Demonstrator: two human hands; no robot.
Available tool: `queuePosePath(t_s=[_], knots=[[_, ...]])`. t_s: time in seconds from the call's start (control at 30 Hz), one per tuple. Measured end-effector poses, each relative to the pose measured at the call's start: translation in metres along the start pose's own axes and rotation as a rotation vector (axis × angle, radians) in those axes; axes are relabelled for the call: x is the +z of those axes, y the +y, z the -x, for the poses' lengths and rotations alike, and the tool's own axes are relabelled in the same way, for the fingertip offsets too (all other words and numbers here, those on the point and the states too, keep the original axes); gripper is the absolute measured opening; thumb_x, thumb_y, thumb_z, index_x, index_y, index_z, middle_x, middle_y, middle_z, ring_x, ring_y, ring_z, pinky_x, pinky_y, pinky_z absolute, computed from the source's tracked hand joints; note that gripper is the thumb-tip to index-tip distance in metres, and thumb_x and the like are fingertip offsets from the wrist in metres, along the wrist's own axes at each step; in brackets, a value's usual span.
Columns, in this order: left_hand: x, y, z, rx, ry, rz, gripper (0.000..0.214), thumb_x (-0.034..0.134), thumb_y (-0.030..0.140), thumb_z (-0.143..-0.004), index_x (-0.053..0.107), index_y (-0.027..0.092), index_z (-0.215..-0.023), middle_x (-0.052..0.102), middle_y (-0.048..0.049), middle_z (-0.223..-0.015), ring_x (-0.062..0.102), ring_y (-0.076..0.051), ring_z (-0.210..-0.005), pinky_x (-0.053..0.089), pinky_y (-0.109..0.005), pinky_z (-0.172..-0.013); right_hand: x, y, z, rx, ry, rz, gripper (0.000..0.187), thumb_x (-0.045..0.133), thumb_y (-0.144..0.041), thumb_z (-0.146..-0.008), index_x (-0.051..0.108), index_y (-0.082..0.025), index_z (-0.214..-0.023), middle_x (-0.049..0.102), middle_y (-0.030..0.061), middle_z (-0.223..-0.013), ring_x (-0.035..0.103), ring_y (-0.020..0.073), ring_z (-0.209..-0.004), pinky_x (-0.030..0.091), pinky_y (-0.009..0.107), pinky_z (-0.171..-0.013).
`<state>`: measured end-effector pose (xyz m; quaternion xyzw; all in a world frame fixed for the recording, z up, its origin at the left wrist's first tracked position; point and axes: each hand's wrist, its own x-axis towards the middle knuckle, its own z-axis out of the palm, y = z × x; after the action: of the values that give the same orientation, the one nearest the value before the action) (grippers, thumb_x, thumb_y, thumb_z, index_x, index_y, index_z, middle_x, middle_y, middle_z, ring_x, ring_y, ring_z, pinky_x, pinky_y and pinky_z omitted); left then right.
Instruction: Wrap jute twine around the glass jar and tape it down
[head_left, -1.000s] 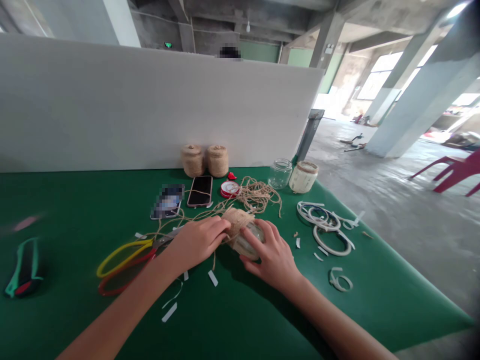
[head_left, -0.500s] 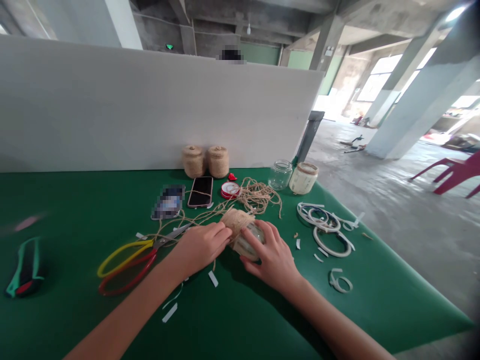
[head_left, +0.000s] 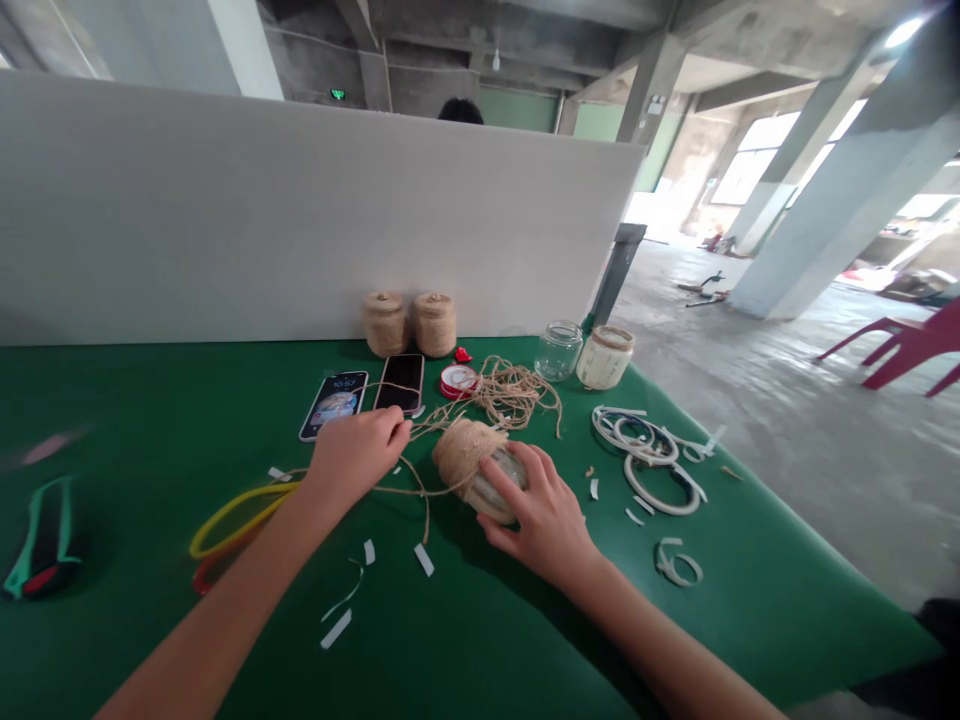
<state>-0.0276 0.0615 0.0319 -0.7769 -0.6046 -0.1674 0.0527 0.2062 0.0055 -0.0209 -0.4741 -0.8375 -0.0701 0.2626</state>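
Observation:
My right hand point(head_left: 544, 505) grips a glass jar point(head_left: 501, 490) lying tilted on the table, its one end wound with jute twine point(head_left: 463, 452). Left of the jar, my left hand point(head_left: 360, 448) is closed in a pinch at the loose twine strands point(head_left: 427, 425); its fingertips are partly hidden. One strand runs from the jar leftward beneath that hand. A loose heap of twine point(head_left: 517, 390) lies behind the jar. Large scissors with yellow and red handles point(head_left: 229, 520) are partly covered by my left forearm.
Two phones point(head_left: 334, 405) and a red-rimmed tape roll point(head_left: 458, 380) lie behind my hands. Two twine-wrapped jars point(head_left: 386, 325) stand by the white partition point(head_left: 300, 220). A clear jar point(head_left: 559, 352), a taped jar point(head_left: 606, 358) and white tape rolls point(head_left: 664, 485) are right; a green-black tool point(head_left: 43, 540) is left.
My left hand has moved away from the jar, up and to the left, and a strand now stretches out from the jar. My right hand stays on the jar.

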Motion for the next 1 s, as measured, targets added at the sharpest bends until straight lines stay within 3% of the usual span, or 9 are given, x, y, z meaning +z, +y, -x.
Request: queuePosePath(t_s=[0.2, 0.5, 0.67, 1.0], knots=[[0.011, 0.005, -0.012, -0.042, -0.098, 0.301, 0.03, 0.035, 0.024, -0.084, 0.058, 0.021, -0.104, 0.067, -0.0046, -0.094, 0.062, -0.02, -0.08, 0.042, -0.026, -0.061, 0.0, 0.0, 0.001, -0.009, -0.012, -0.008, 0.054, 0.061, -0.033, -0.074, 0.046, -0.028, -0.125, 0.033, 0.0128, -0.127, 0.035, 0.0326, -0.116, 0.045, 0.045, -0.088], [0.024, 0.018, -0.029, -0.071, -0.323, 0.769, 0.036, 0.043, 0.045, -0.081, 0.061, 0.015, -0.074, 0.061, -0.0028, -0.072, 0.058, -0.019, -0.07, 0.046, -0.026, -0.059, 0.0, 0.001, 0.0, -0.046, -0.014, -0.025, 0.055, 0.062, -0.031, -0.072, 0.047, -0.027, -0.125, 0.034, 0.0123, -0.127, 0.036, 0.0316, -0.116, 0.042, 0.045, -0.093], [0.025, 0.018, -0.027, -0.159, -0.399, 0.938, 0.041, 0.048, 0.052, -0.075, 0.061, 0.013, -0.075, 0.058, -0.0023, -0.07, 0.054, -0.017, -0.067, 0.046, -0.026, -0.058, 0.002, 0.002, 0.001, -0.083, 0.019, -0.018, 0.054, 0.063, -0.032, -0.071, 0.049, -0.027, -0.123, 0.035, 0.0125, -0.127, 0.036, 0.0316, -0.116, 0.041, 0.045, -0.093], [0.021, 0.012, -0.024, -0.245, -0.503, 1.122, 0.035, 0.06, 0.048, -0.07, 0.061, 0.014, -0.075, 0.054, -0.0013, -0.073, 0.051, -0.016, -0.073, 0.044, -0.025, -0.061, 0.003, 0.0, 0.003, -0.14, 0.046, 0.027, 0.05, 0.062, -0.032, -0.072, 0.05, -0.027, -0.12, 0.036, 0.0127, -0.126, 0.037, 0.0323, -0.113, 0.044, 0.047, -0.089]])
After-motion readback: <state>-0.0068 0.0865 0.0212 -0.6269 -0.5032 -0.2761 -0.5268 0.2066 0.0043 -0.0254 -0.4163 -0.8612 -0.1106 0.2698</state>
